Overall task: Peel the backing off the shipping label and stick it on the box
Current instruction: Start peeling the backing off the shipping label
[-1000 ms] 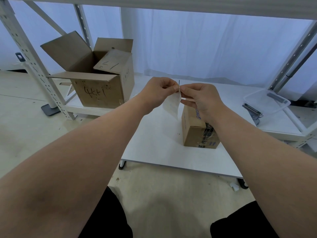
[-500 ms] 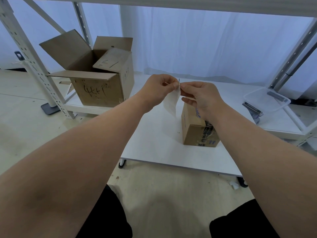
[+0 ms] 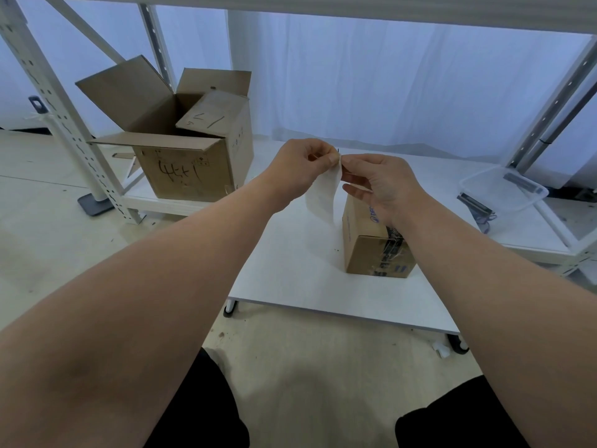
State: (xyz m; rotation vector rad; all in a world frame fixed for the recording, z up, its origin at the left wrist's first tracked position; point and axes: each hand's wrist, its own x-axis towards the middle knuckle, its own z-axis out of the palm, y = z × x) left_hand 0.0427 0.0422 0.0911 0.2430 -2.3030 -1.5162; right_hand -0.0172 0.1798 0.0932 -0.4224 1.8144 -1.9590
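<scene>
White curtain hangs behind the low white counter (image 3: 290, 273) where I work. My left hand (image 3: 298, 163) and my right hand (image 3: 379, 185) meet in the air above it. Thumb and forefinger of each pinch the top edge of the white paper shipping label (image 3: 323, 198), and the fingertips nearly touch. The other fingers of my right hand are loosely spread below. The sheet hangs down from that pinch, curling a little.

I judge I am at the very start of the peel, working a corner apart, with no freed backing that I can make out. The next move calls for a fingernail to split the two layers there. After that comes a slow pull, so the sticky face does not fold onto itself.

The small brown cardboard box (image 3: 365, 253), sealed with printed tape, stands on the counter just below my right hand, partly hidden by my wrist. The label's lower end hangs just to its left, apart from it as far as I can tell.

Further left a large open cardboard carton (image 3: 184, 169) sits on a rack shelf, and a clear plastic tub (image 3: 504, 192) lies off to the right.
</scene>
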